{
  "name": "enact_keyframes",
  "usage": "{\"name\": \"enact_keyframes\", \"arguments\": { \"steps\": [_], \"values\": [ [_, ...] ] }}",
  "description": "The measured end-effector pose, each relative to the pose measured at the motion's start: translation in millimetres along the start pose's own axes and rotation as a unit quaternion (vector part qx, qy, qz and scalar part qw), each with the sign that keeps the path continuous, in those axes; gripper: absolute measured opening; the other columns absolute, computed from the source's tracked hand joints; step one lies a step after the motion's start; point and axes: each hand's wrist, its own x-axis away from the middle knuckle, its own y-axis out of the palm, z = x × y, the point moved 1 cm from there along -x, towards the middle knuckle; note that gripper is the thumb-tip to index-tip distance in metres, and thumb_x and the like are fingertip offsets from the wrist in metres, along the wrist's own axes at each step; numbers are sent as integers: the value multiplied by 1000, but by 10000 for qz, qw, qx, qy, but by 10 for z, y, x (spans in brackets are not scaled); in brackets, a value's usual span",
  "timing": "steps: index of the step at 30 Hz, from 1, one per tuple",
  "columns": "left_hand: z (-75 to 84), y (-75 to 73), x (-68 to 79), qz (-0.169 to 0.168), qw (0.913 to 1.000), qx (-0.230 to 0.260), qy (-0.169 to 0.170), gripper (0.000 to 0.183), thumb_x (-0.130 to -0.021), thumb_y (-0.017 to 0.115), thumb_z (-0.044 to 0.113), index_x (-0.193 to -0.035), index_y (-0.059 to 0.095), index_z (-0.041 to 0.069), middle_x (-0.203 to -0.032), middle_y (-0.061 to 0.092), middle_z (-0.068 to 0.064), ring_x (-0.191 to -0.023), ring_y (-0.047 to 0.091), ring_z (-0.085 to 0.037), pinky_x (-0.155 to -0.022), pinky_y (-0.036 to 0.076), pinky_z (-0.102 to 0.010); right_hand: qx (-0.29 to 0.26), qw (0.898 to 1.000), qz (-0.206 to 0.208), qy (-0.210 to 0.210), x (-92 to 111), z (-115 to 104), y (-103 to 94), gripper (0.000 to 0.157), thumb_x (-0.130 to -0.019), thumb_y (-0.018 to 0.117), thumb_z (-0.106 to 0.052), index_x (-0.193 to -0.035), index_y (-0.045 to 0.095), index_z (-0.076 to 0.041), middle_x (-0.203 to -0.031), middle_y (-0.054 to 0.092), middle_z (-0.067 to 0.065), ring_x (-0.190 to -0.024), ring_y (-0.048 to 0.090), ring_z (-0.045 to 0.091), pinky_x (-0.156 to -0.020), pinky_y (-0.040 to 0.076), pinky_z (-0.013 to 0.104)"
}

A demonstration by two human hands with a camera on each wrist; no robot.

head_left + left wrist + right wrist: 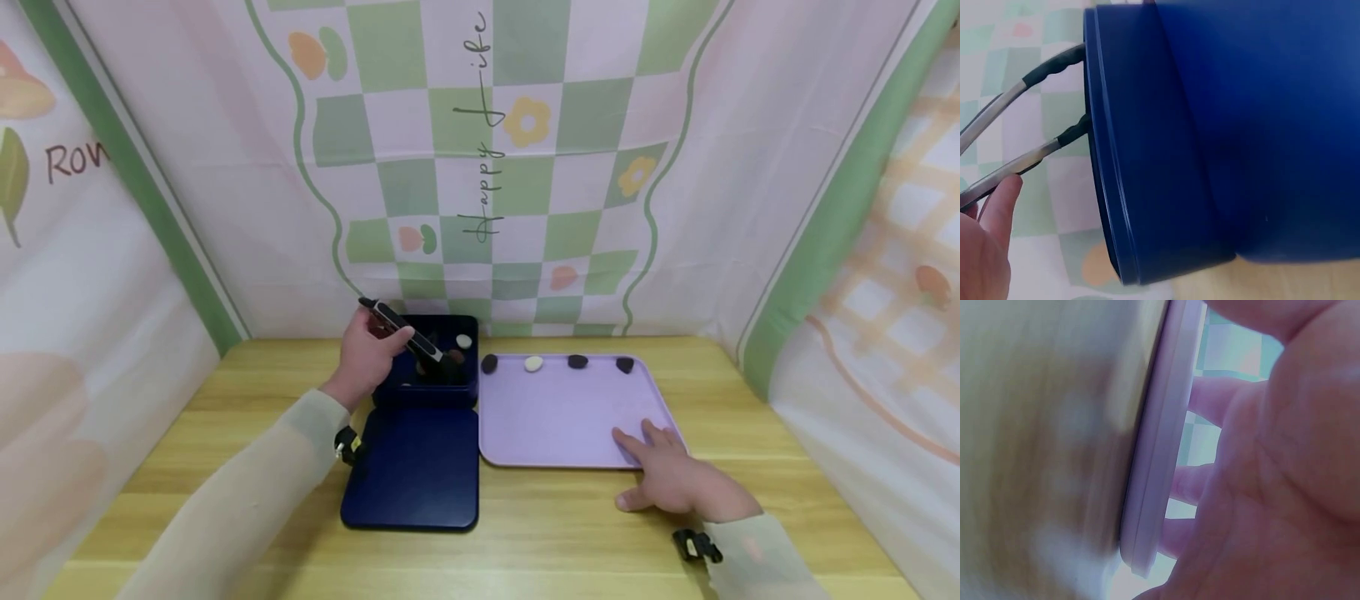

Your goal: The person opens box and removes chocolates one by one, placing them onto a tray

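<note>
My left hand (365, 357) grips a pair of metal tongs (408, 329) with black tips. The tips reach down into a dark blue box (426, 397); in the left wrist view the tongs' two arms (1007, 170) stand apart and their ends are hidden behind the box wall (1154, 156). Inside the box lie a white pebble (463, 342) and a brownish one (456, 357) near the tips; whether the tips touch a pebble is not clear. My right hand (667, 475) rests with spread fingers on the front right corner of a lilac tray (555, 417).
Along the tray's far edge sit dark pebbles (577, 362) and one white pebble (533, 363) in a row. A flat dark blue lid (412, 471) lies in front of the box, left of the tray. Patterned cloth (517, 183) hangs behind the wooden table (547, 533).
</note>
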Motion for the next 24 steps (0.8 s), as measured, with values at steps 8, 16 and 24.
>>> {"name": "enact_keyframes", "arguments": {
  "steps": [8, 16, 24],
  "values": [
    [57, 39, 37, 65, 9990, -401, 206, 36, -91, 76, 21, -112, 50, 8, -101, 58, -12, -90, 58, -27, -78, 51, -39, -45, 10000, -13, -38, 4, -12, 0, 107, -72, 83, -53, -153, 35, -3, -150, 6, 45, -133, -1, 68, -98, 11, 80],
    [91, 11, 32, 236, 9973, -550, 427, 38, -91, 75, 24, -114, 49, 9, -101, 57, -11, -88, 55, -26, -75, 50, -39, -47, 10000, 33, -51, 5, -3, -1, 108, -70, 83, -54, -153, 35, -2, -150, 6, 46, -133, -1, 68, -98, 9, 80],
    [118, 13, 58, 441, 9964, -562, 455, 36, -91, 76, 23, -112, 50, 11, -101, 57, -9, -86, 56, -25, -72, 50, -38, -128, 9999, -6, -52, 11, -5, -2, 108, -71, 83, -53, -153, 35, -1, -150, 5, 46, -133, -2, 69, -99, 7, 79]
  ]
}}
